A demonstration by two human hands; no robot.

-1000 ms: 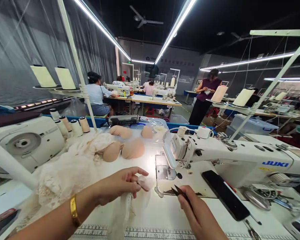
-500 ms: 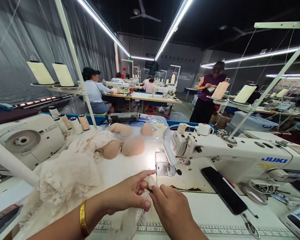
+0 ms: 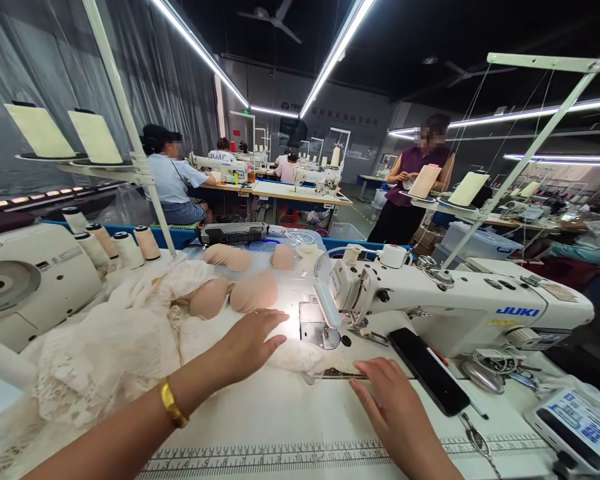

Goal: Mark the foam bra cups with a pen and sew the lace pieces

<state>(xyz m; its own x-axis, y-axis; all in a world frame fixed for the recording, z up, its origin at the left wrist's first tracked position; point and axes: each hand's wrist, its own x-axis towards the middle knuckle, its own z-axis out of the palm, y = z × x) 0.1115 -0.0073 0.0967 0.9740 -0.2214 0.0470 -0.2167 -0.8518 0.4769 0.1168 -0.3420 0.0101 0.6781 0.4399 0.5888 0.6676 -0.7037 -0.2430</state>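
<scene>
My left hand (image 3: 245, 343) is open beside the needle plate (image 3: 317, 335), palm down with thumb and fingers apart. To the right, my right hand (image 3: 390, 403) is open over the table, its fingers spread and nothing in them. A small sheer white piece of fabric (image 3: 300, 360) lies between the two hands, just in front of the lit plate; whether my left thumb touches it I cannot tell. The white JUKI sewing machine (image 3: 455, 293) stands beyond my right hand, its lamp shining onto the plate.
Cream lace (image 3: 115, 353) is heaped at left, next to stacked beige bra cups (image 3: 254, 291). A black phone (image 3: 430, 370) lies by the machine base. A ruler strip (image 3: 260, 459) runs along the front edge. A second machine (image 3: 40, 280) stands left. A standing person (image 3: 405, 180) is beyond.
Both hands have moved apart and opened, letting go of the white fabric. It now lies on the table near the needle plate. The view has shifted slightly.
</scene>
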